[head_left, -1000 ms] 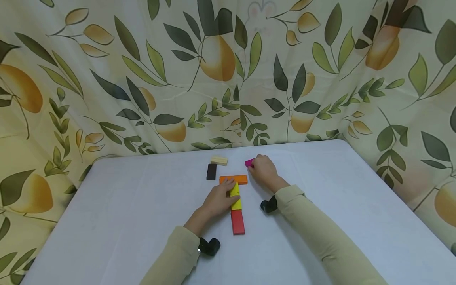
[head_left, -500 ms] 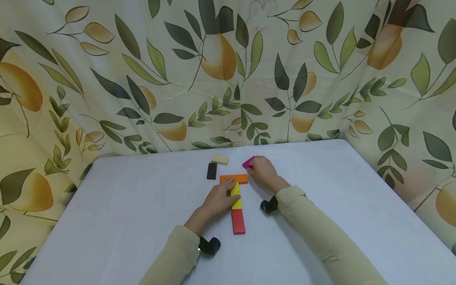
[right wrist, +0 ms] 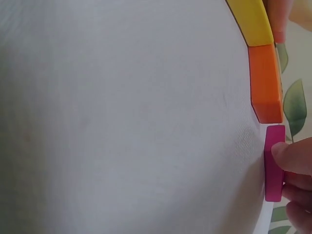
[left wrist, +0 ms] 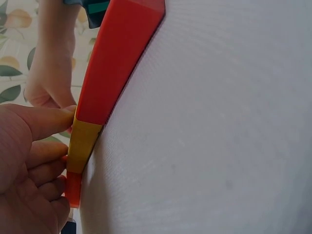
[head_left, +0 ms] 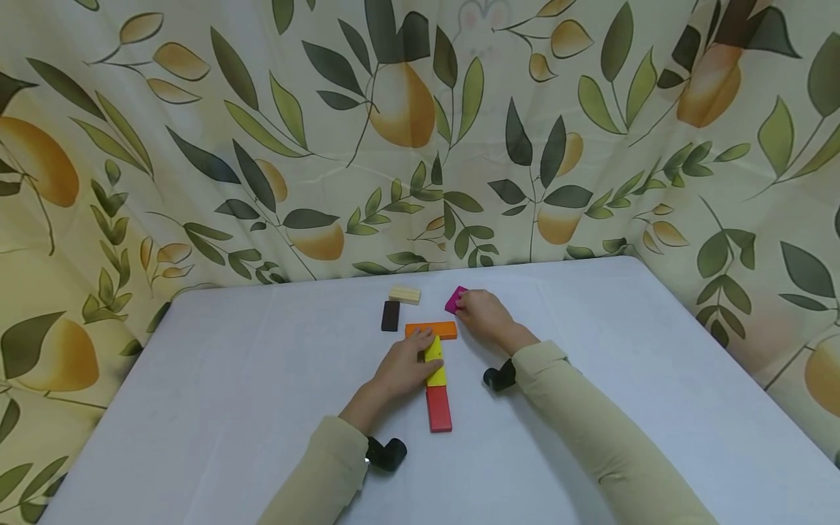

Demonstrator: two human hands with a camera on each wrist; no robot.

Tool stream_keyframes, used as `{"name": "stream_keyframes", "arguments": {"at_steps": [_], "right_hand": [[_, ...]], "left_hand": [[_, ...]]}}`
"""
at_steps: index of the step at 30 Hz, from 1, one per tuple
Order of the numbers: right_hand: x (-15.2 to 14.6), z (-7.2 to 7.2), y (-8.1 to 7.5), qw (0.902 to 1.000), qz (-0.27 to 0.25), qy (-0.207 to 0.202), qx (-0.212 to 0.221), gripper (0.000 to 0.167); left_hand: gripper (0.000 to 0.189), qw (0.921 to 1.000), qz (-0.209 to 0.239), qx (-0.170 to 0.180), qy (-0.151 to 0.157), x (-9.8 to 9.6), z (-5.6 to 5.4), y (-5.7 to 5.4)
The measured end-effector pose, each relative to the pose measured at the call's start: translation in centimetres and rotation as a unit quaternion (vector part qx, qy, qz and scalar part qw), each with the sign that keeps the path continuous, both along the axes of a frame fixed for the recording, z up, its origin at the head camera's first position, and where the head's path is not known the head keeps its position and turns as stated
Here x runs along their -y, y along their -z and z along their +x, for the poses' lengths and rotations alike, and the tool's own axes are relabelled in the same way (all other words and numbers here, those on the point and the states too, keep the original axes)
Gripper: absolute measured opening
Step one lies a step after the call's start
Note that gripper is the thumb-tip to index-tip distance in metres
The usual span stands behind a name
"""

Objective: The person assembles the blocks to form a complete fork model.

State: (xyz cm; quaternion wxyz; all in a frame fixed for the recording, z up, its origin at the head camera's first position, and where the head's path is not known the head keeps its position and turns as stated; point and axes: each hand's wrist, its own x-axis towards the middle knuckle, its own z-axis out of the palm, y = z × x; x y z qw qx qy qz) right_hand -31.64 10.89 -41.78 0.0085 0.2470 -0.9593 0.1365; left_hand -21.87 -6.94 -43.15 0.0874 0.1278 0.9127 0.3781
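On the white table, a red block (head_left: 439, 410), a yellow block (head_left: 436, 378) and an orange block (head_left: 448, 330) lie end to side in a T shape, the orange one crosswise at the far end. My left hand (head_left: 399, 367) rests on the yellow block with the thumb, its fingertips touching the orange block. With thumb and fingers, my right hand (head_left: 487, 317) pinches a magenta block (right wrist: 274, 165) just beyond the orange block's right end. A small gap parts the magenta and orange blocks in the right wrist view.
A dark brown block (head_left: 390, 316) and a pale wooden block (head_left: 405, 294) lie behind the orange one, to the left. A leaf-and-fruit patterned curtain (head_left: 394, 189) hangs along the table's back edge. Each wrist carries a black camera.
The magenta block has turned in my right hand's fingers and shifted slightly left, so more of its face shows. My left hand and the T of blocks stay put.
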Motion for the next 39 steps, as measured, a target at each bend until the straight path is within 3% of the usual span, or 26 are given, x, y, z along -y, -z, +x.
{"name": "stream_keyframes", "arguments": {"at_steps": [15, 39], "right_hand": [[-0.60, -0.23, -0.05, 0.9988, -0.005, -0.044, -0.019, 0.026], [-0.92, -0.84, 0.56, 0.9982, -0.024, -0.054, 0.002, 0.028]], "left_hand": [[0.055, 1.0000, -0.005, 0.006, -0.005, 0.00, 0.05, -0.02], [0.055, 0.9999, -0.010, 0.002, -0.002, 0.00, 0.02, -0.01]]}}
